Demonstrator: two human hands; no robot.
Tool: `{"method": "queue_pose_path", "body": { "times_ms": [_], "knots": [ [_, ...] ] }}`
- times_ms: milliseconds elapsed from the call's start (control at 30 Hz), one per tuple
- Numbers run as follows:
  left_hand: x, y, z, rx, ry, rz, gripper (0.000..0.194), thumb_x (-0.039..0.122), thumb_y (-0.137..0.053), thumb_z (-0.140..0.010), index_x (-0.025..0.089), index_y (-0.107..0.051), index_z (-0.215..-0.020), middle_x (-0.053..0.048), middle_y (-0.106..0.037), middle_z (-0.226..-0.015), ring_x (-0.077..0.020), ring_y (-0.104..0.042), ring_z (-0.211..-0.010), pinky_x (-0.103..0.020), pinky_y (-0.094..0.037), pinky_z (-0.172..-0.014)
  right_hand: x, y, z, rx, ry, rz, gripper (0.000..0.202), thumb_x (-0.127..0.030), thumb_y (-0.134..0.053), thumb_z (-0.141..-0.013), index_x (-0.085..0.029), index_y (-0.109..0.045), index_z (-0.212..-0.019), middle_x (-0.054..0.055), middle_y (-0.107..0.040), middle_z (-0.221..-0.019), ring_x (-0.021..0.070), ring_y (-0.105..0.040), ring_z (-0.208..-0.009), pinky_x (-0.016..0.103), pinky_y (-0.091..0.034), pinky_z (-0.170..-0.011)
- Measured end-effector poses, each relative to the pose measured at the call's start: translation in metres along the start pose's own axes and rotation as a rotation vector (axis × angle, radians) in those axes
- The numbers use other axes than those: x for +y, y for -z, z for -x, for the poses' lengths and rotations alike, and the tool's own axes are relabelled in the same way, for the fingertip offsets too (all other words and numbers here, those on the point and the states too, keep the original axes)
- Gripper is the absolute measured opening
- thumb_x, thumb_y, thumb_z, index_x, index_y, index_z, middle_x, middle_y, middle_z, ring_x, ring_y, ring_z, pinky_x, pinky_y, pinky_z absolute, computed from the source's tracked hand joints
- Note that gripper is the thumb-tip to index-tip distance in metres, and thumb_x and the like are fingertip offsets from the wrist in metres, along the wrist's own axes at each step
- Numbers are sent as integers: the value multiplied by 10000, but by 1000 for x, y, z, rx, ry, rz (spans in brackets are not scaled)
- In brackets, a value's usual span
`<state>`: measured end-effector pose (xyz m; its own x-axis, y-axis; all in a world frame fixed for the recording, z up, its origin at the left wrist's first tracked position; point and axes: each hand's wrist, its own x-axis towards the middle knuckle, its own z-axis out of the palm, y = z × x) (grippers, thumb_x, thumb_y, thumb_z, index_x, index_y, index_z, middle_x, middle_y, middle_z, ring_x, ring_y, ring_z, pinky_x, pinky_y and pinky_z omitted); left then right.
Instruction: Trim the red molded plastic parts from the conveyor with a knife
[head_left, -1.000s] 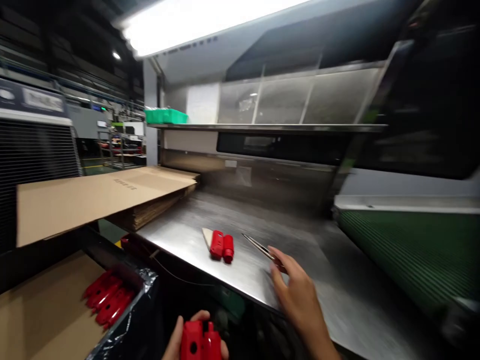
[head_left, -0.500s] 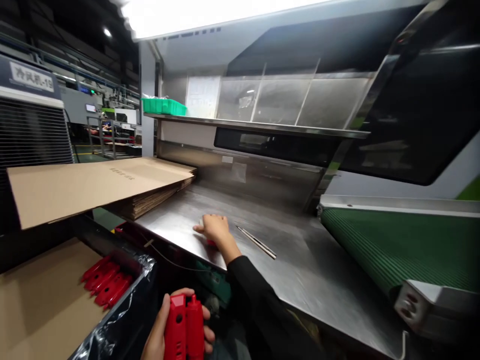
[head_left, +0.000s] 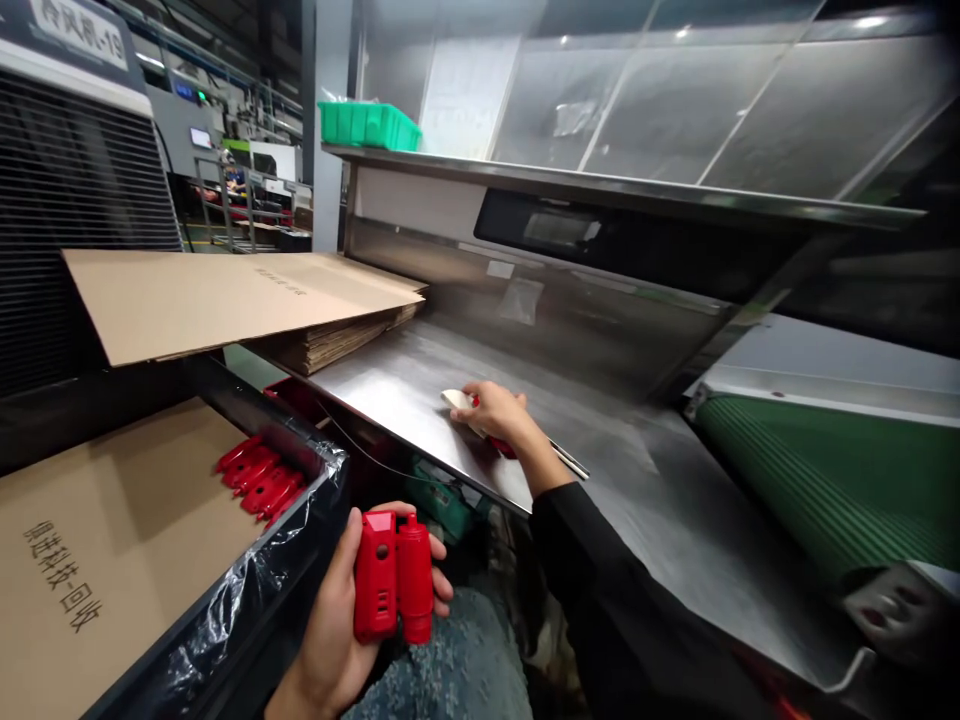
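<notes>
Two red plastic parts (head_left: 376,578) lie side by side in my left hand (head_left: 337,610), with its fingers wrapped round them from behind. Over the metal table (head_left: 660,540), my right hand (head_left: 499,412) is closed on a red-handled tool with a pale, rounded end (head_left: 456,399) pointing left. Much of that tool is hidden under the fingers. Beside the right wrist, thin rods (head_left: 570,460) lie on the metal. Several similar red parts (head_left: 262,478) rest in a row on cardboard in the black-lined box at the left.
Stacked cardboard sheets (head_left: 247,300) overhang the table's left end. A green conveyor belt (head_left: 840,480) stands at the right. Above the table runs a metal shelf (head_left: 637,192) with a green bin (head_left: 371,126). The lined box's rim (head_left: 225,610) is near my left hand.
The view has shifted lower and closer. My right hand has lifted from the tabletop with the pale-ended tool now showing, and sits nearer the rods. My left hand still holds the two red parts.
</notes>
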<state>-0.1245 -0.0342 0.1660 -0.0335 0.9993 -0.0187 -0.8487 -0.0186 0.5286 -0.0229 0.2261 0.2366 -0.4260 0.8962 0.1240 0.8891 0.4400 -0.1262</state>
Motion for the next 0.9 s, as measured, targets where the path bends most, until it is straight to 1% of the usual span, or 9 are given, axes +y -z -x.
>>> {"method": "queue_pose_path", "body": {
  "times_ms": [100,167,333,400,500,567,667,767,900],
  "knots": [
    [0,4,0,-31,-56,-33,505,511,-217,-961,156,-516,-1159,-162,-678,-1001,-311,-663,-834,-479,-474,-774,-11,-3,-5,240,-6,-139,424,-472,-599,-848,-185,-559,-1157,69,-584,-1165,260,-515,-1141,542,-365,-1004],
    [-1,7,-1,-59,-82,-51,512,504,-205,-963,154,-522,-1162,-174,-675,-1027,-320,-660,-847,-493,-471,-782,-15,-4,-9,368,16,-262,452,-460,-591,-858,-185,-517,-1210,72,-573,-1180,249,-531,-1114,522,-393,-986],
    [-3,8,-2,-75,-97,-80,524,498,-194,-963,157,-534,-1167,-174,-672,-1033,-319,-655,-855,-486,-472,-783,-18,6,-10,447,64,-570,406,-408,-571,-893,-166,-500,-1211,49,-620,-1036,150,-623,-825,337,-542,-717],
    [-1,9,-3,-72,-104,-107,536,498,-188,-963,155,-535,-1183,-177,-671,-1031,-321,-656,-852,-478,-475,-774,-23,15,15,480,61,-651,429,-428,-516,-921,-161,-467,-1252,41,-635,-954,137,-624,-734,301,-536,-633],
    [1,12,-4,-37,-122,-177,583,518,-188,-955,136,-542,-1218,-188,-674,-1018,-311,-659,-809,-461,-494,-734,-42,21,88,506,118,-694,391,-483,-490,-916,-210,-548,-1189,28,-668,-876,160,-634,-722,301,-515,-627],
    [0,13,-3,58,-137,-276,587,548,-245,-943,139,-577,-1203,-174,-680,-1024,-294,-657,-829,-432,-505,-757,-59,15,145,509,173,-676,253,-411,-577,-881,-259,-639,-1075,22,-685,-1000,174,-642,-908,283,-506,-760],
    [-5,6,1,274,-183,-511,515,567,-437,-891,156,-648,-1120,-130,-689,-1047,-280,-630,-952,-348,-496,-832,-87,-4,203,571,322,-537,251,-258,-506,-924,-214,-617,-1145,32,-656,-826,129,-611,-663,239,-471,-579],
    [-9,-9,6,312,-150,-611,526,594,-490,-853,175,-650,-1129,-97,-706,-995,-277,-637,-930,-314,-514,-771,-102,-15,221,685,343,-398,277,-217,-464,-933,-159,-604,-1164,44,-628,-766,141,-563,-577,271,-443,-530],
    [-9,-23,12,247,-158,-612,499,592,-460,-867,204,-666,-1105,-61,-716,-941,-217,-654,-756,-279,-528,-671,-104,-13,230,872,159,-246,262,-176,-591,-868,-140,-636,-1124,44,-674,-774,134,-569,-572,272,-414,-516]
  ]
}}
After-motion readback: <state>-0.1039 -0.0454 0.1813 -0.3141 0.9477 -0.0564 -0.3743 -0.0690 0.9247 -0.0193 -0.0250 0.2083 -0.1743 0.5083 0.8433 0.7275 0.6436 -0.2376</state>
